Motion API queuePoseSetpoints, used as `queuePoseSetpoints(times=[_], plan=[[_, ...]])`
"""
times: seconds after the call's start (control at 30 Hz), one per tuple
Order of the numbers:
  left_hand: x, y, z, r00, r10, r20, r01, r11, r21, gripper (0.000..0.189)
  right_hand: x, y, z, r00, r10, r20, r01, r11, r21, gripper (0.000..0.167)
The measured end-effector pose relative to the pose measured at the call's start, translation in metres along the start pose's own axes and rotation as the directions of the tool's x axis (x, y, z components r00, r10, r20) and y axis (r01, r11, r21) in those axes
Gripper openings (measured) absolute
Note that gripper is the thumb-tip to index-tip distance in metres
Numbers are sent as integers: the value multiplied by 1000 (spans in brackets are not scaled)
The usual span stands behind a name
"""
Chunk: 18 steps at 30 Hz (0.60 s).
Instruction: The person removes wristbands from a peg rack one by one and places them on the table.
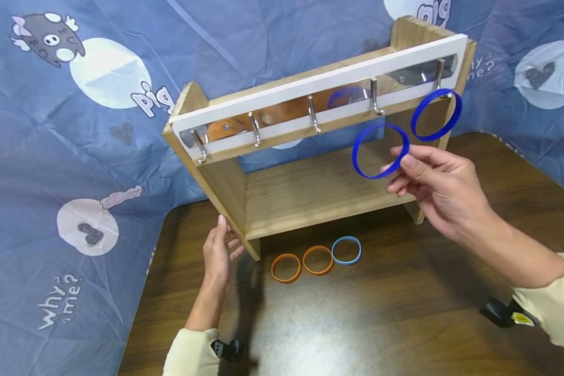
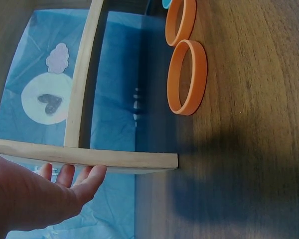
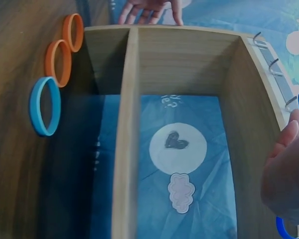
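My right hand pinches a dark blue silicone wristband between thumb and fingers, in front of the hook rack. Another dark blue wristband hangs from the rightmost hook, just above that hand. On the left, my left hand touches the lower side panel of the wooden shelf. Its fingers lie against the panel's outer face, as the left wrist view shows. Two orange wristbands and a light blue wristband lie in a row on the table before the shelf.
A white rail with a mirrored strip and several metal hooks runs along the shelf's upper front. The shelf stands on a dark wooden table. Behind it hangs a blue printed cloth.
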<state>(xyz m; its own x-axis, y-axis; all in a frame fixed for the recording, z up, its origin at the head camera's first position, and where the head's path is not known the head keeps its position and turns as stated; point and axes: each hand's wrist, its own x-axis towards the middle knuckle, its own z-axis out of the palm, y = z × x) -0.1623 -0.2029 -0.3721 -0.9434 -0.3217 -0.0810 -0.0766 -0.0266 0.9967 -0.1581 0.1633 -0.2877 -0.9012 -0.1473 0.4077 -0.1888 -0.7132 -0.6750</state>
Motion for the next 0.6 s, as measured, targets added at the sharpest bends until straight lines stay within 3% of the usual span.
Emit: queuePoseSetpoints(times=[0.4,0.5,0.6], plan=[[0,-1,0,1000,-3,1,3,1000,-9,48,-20,18,-24,994,105,40,-97,982,-160,22],[1,-1,0,1000,-1,6,1,1000,-6,49,-24,24,-33,981,185,58,-168,959,-229,23],[1,-1,0,1000,0,7,0,1000,-10,50,-26,29,-42,959,277,57,-243,910,-336,22]])
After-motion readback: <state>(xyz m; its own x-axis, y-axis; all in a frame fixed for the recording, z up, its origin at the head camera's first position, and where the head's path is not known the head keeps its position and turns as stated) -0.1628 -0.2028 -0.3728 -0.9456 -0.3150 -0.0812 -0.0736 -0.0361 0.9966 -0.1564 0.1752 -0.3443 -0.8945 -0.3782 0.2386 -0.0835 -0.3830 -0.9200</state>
